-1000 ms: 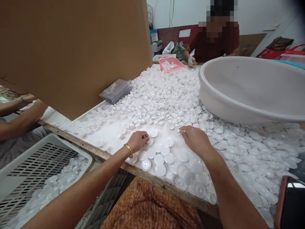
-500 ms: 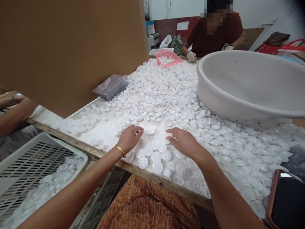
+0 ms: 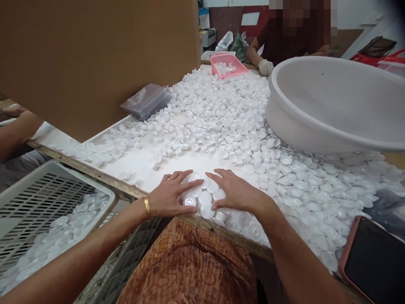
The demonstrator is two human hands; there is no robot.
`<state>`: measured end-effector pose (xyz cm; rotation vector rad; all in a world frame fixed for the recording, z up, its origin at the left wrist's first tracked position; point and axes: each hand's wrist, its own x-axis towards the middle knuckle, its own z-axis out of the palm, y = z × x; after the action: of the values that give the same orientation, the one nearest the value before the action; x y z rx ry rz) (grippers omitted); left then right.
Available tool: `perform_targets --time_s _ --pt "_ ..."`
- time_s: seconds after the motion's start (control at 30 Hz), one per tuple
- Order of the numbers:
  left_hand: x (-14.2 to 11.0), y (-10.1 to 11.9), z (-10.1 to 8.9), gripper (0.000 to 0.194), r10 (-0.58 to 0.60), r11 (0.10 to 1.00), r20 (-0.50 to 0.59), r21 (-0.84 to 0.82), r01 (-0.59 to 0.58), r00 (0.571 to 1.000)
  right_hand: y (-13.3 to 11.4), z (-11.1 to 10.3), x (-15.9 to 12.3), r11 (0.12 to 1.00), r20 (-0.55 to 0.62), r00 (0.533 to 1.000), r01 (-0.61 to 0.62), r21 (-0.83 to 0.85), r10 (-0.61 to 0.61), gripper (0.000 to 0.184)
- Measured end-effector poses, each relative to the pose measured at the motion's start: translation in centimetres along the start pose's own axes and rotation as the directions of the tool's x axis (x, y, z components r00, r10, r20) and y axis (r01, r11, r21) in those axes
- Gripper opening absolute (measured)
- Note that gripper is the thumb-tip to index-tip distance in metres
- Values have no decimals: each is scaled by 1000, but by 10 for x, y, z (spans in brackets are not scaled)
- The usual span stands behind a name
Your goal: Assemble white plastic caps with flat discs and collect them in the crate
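Worktable (image 3: 136,166) with a worn wooden edge is stretching across the room, its white top showing bare in patches, while a pale wall (image 3: 357,12) is standing behind. Brown cardboard (image 3: 104,55) is filling the upper left, hiding part of the table and of a neighbour's side. A deep grey-white basin (image 3: 335,101) is taking up the right, blocking the surface beyond it. Below the left edge, a slatted basket (image 3: 44,194) is holding many white pieces. A co-worker (image 3: 284,46) is sitting across the table, a gloved hand showing beside the basin. Near the front edge, the left hand (image 3: 169,196) is resting wide open, fingers spread, and the right hand (image 3: 236,190) is facing it, equally open; neither is gripping anything. A clear plastic pack (image 3: 147,101) is lying against the cardboard, a pink tray (image 3: 232,75) is sitting at the far end with pieces inside, and a phone (image 3: 373,257) is lying at the near right. Between the hands, white discs (image 3: 205,197) are lying overlapped, while countless small white pieces (image 3: 218,109) are covering the table behind.
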<state>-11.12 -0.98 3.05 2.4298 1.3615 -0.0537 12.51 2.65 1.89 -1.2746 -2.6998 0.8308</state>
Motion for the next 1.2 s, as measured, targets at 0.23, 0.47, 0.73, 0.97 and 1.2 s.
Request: perform_targets --time_s 0.23,0.47,0.73,0.97,1.2 --pt "-13 1 13 81 -110 993 -95 19 112 989 -3 -11 -21 997 91 994 62 48 -66 110" --pt "-2 3 6 98 -193 975 19 -110 194 981 -19 0 -36 997 214 976 -48 56 35 115" --pt "19 -12 -6 96 -141 960 120 -226 165 983 -20 13 0 977 -70 992 -93 190 108 70" --pt "25 -22 -13 110 -176 955 131 -216 202 976 -23 2 -3 963 -26 977 -205 173 212 96" --pt "34 -22 -12 114 -25 993 188 -110 46 982 -26 5 -1 977 31 986 -166 132 163 98"
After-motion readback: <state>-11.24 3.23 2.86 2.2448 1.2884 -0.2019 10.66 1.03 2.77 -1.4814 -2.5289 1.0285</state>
